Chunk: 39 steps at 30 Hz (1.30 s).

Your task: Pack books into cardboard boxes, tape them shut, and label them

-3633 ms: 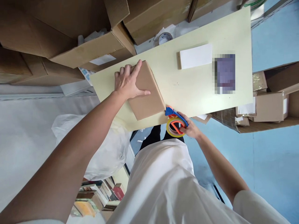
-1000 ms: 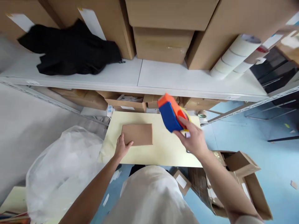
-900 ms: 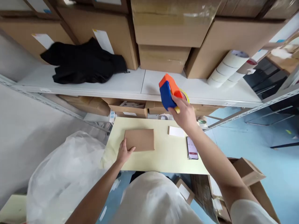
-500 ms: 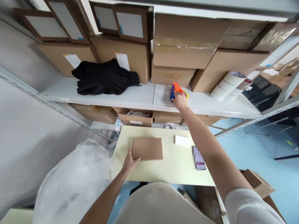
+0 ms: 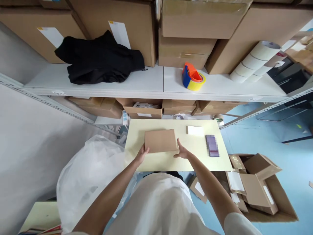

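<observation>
A small closed cardboard box [image 5: 160,141] lies flat on the pale yellow table [image 5: 156,165]. At its front left corner, my left hand [image 5: 141,155] grips the box, with the thumb along the front edge and the fingers at the side. My right hand [image 5: 183,151] is open beside the front right corner, thumb and fingers apart, holding nothing; whether a fingertip touches the box I cannot tell. Above, on the white shelf, stands a tape dispenser [image 5: 192,77] in blue and orange with a yellow roll, away from both hands.
A white stack of paper or labels [image 5: 195,130] and a phone [image 5: 212,146] with a blurred screen lie right of the box. Black cloth [image 5: 100,60] and white tape rolls [image 5: 254,62] sit on the shelf. Left is a big plastic bag [image 5: 90,173]; right, a carton [image 5: 285,202] of boxes.
My right hand has let go of the tape dispenser on the shelf and come down to the box's right side. The box has turned slightly, and the view has tilted downward.
</observation>
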### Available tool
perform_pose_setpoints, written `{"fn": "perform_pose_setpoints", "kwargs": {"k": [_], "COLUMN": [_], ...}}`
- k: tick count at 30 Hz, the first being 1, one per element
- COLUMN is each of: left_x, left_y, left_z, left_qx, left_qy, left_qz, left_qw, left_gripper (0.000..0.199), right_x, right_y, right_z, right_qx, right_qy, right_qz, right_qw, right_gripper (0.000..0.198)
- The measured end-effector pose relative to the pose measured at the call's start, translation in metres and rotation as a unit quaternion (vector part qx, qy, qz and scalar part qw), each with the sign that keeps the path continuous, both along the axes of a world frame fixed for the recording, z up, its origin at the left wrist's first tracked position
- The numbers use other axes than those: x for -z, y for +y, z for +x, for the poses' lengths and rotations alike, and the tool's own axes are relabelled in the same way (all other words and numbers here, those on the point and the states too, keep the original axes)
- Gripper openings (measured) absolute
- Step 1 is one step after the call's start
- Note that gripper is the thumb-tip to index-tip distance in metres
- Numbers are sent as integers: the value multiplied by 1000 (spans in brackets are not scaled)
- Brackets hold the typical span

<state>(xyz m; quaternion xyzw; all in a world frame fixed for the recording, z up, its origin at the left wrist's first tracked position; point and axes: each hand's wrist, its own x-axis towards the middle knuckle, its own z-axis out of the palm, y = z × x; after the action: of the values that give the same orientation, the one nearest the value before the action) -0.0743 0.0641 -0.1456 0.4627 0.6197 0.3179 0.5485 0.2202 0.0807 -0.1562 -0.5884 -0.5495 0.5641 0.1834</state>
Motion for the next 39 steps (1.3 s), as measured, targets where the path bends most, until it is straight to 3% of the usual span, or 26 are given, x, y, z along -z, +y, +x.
{"fn": "perform_pose_setpoints", "kwargs": {"k": [4,8,13,15,23,33,39], "left_x": [-12,-24,-39,-45,-57,-33,-34], "left_y": [-1,0,6,9,12,11,15], "left_z": [-4,-5,29,41,51,60,63], "left_qx": [5,60,63,52,3,-4,-3], "left_qy": [-37,-1,132,150,146,215,237], "left_qz": [-54,-7,72,79,35,5,26], "left_qw": [998,998,987,984,989,977,971], "left_gripper": [57,53,46,45,40,30,30], "right_x": [-4,-33,-62,-69,-65,-38,-29], "right_y": [-13,-36,-49,-48,-41,-21,-17], "right_z": [-23,-14,-2,-1,18,27,32], "right_qx": [84,167,275,272,267,181,176], "right_qy": [71,98,-62,-88,41,46,31], "right_qz": [41,54,78,78,49,55,68], "right_qw": [993,980,956,955,962,981,982], "right_gripper": [88,54,43,42,50,40,45]}}
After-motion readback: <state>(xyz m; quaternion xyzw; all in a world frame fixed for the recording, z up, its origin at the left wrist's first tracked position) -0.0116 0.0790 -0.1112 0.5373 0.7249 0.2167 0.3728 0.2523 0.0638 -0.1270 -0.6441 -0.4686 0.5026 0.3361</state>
